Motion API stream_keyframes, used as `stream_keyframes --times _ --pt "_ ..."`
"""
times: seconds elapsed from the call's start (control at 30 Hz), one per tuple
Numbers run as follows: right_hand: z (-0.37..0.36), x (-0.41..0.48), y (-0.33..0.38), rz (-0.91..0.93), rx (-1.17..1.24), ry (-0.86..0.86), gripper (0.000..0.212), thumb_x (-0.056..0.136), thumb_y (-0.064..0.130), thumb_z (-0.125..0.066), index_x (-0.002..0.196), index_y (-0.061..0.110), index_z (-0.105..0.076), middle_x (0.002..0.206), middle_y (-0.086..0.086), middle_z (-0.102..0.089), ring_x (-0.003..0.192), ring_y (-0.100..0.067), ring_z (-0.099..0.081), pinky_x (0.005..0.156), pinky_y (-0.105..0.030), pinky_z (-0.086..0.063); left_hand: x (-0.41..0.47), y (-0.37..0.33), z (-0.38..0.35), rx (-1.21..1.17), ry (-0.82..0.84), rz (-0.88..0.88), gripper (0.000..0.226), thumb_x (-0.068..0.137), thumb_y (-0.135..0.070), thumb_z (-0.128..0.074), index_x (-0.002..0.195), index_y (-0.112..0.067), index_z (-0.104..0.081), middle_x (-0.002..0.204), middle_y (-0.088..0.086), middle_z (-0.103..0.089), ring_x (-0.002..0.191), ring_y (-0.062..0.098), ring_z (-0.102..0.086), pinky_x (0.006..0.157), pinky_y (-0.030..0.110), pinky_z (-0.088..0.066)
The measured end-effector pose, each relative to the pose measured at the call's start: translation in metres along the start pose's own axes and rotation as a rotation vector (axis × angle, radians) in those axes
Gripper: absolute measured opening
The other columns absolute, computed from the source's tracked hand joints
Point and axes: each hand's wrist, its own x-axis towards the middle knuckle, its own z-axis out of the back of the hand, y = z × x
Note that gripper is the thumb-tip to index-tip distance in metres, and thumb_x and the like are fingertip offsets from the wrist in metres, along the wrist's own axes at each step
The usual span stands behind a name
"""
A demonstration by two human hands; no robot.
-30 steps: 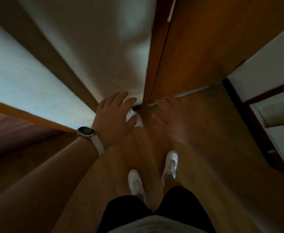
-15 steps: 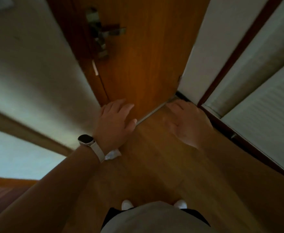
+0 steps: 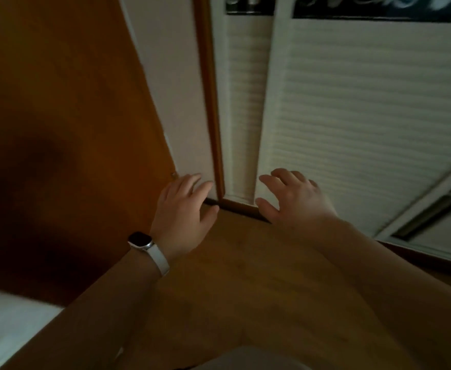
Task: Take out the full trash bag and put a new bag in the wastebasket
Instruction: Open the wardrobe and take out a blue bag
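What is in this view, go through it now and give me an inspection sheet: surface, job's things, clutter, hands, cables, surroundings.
Surface: wooden floor, dimly lit.
Job's things: nothing seen.
Clutter: nothing seen.
Hands: left hand held out over the floor, fingers straight and spread, holding nothing, with a watch on a white strap at the wrist; right hand held out beside it, fingers relaxed, holding nothing.
Cables: nothing seen.
Surroundings: wooden door on the left; white louvered doors on the right; a strip of wooden trim runs between them down to the floor.
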Motion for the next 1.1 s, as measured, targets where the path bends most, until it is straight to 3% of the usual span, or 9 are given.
stream_keyframes --times 0.27,0.43,0.67,1.1 --pt "0.029 -0.037 -0.113 -0.275 -0.084 -0.050 0.056 0.089 0.063 -0.029 0.135 0.032 -0.038 0.139 0.002 -0.048 0.125 -0.022 -0.046 0.097 -0.044 -0.043 0.097 -0.106 -0.038 -0.019 0.036 -0.327 0.047 0.093 -0.042 -0.053 0.134 -0.020 -0.053 0.142 0.008 -0.048 0.133 0.029 -0.040 0.108 0.051 -0.032" --pt "0.038 -0.054 -0.157 -0.452 -0.143 -0.074 0.056 0.088 0.063 -0.033 0.134 0.033 -0.040 0.136 0.003 -0.051 0.123 -0.021 -0.049 0.093 -0.043 -0.046 0.147 -0.158 -0.068 -0.065 0.088 -0.508 0.049 0.094 -0.045 -0.052 0.138 -0.022 -0.050 0.144 0.007 -0.045 0.136 0.029 -0.037 0.110 0.051 -0.030" --pt "0.059 -0.059 -0.225 -0.687 -0.196 -0.058 0.056 0.090 0.061 -0.035 0.138 0.032 -0.039 0.140 0.001 -0.048 0.129 -0.022 -0.044 0.100 -0.044 -0.041 0.233 -0.234 -0.121 -0.137 0.159 -0.752 0.051 0.093 -0.049 -0.044 0.138 -0.025 -0.047 0.146 0.007 -0.044 0.136 0.027 -0.036 0.110 0.050 -0.030" --pt "0.086 -0.041 -0.298 -1.174 -0.279 -0.103 0.059 0.089 0.063 -0.029 0.140 0.034 -0.038 0.143 0.002 -0.045 0.132 -0.025 -0.041 0.102 -0.043 -0.038 0.377 -0.355 -0.181 -0.241 0.253 -1.219 0.052 0.091 -0.044 -0.046 0.137 -0.020 -0.051 0.144 0.013 -0.048 0.133 0.032 -0.040 0.107 0.052 -0.031"
